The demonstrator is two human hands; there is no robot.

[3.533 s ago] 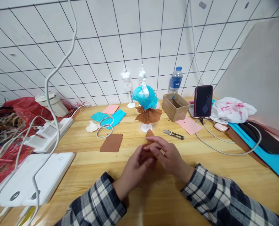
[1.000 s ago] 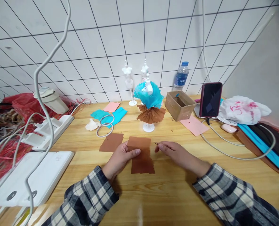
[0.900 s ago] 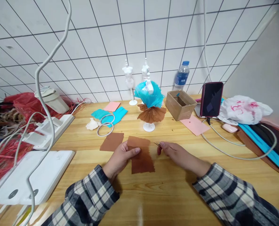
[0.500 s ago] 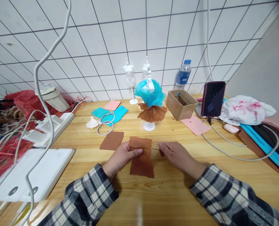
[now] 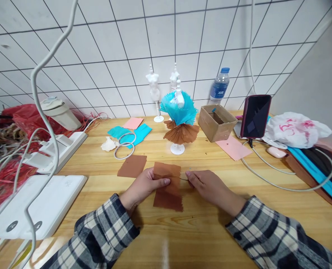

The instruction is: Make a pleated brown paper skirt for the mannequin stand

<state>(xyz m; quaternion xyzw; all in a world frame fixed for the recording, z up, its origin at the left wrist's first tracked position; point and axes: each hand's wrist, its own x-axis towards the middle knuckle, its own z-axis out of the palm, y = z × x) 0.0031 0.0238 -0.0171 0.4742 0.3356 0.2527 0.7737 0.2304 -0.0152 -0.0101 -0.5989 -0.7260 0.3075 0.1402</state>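
Note:
My left hand (image 5: 146, 186) pinches a brown piece of thin crinkled paper or cloth (image 5: 168, 198) between thumb and fingers. The piece has zigzag-cut edges and hangs just over the table. At its right edge, my right hand (image 5: 206, 184) grips a thin needle-like rod (image 5: 183, 179), whose far end meets the piece; whether it passes through, I cannot tell. Left of my left hand lies another brown piece (image 5: 132, 166). Beyond both hands stands a small white dress form (image 5: 177, 149) wearing a turquoise ruffle (image 5: 179, 111) above a brown pleated ruffle (image 5: 181, 133).
Two rings (image 5: 124, 150) lie by turquoise pieces (image 5: 140, 134). Farther back are a bare dress form (image 5: 154, 93), a cardboard box (image 5: 219, 129) and a water bottle (image 5: 220, 87). A phone (image 5: 256, 116) stands at right. Left are a power strip (image 5: 67, 149) and a white flat device (image 5: 42, 201).
My right hand has shifted slightly left, closer to the brown piece, and less of the thin rod shows. The left hand keeps its hold. The whole view has shifted slightly.

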